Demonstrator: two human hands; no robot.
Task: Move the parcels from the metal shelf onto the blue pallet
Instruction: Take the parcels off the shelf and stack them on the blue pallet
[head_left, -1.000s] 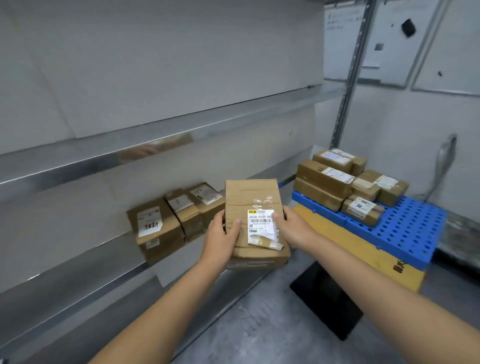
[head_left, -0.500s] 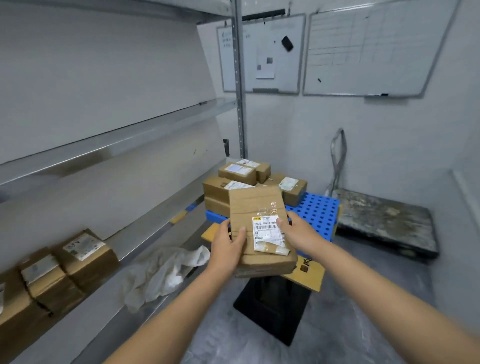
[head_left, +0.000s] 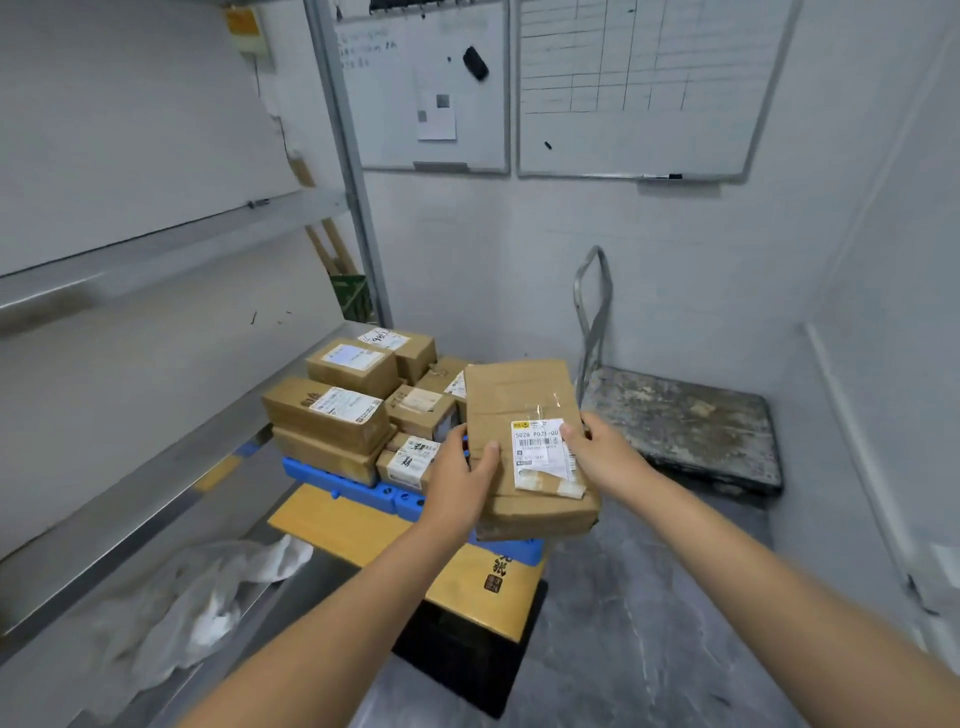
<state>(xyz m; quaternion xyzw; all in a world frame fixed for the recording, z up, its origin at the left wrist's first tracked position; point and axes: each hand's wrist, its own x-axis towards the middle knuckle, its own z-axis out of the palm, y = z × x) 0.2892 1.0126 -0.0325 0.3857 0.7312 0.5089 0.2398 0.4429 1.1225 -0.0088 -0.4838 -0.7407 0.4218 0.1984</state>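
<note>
Left hand (head_left: 460, 488) and right hand (head_left: 605, 457) grip the parcel (head_left: 524, 441) by opposite edges, thumbs on top, keeping it level over the blue pallet's (head_left: 332, 480) right side (stacked parcels (head_left: 327, 410) crowd the left).

**Q:** What kind of place was recorded?

**A:** A small parcel storeroom was indicated.

**Q:** By what features was this shown?

**A:** Metal shelving (head_left: 130, 514) was fitted along the left wall. Taped cardboard parcels (head_left: 327, 415) with printed shipping labels were stacked on a blue pallet (head_left: 322, 475). A further parcel (head_left: 519, 395) with a barcode label was seen in front of them. A worn platform trolley (head_left: 680, 415) was parked against the bare wall. A handwritten whiteboard (head_left: 395, 119) and a grid-ruled whiteboard (head_left: 639, 78) were mounted above.
</note>
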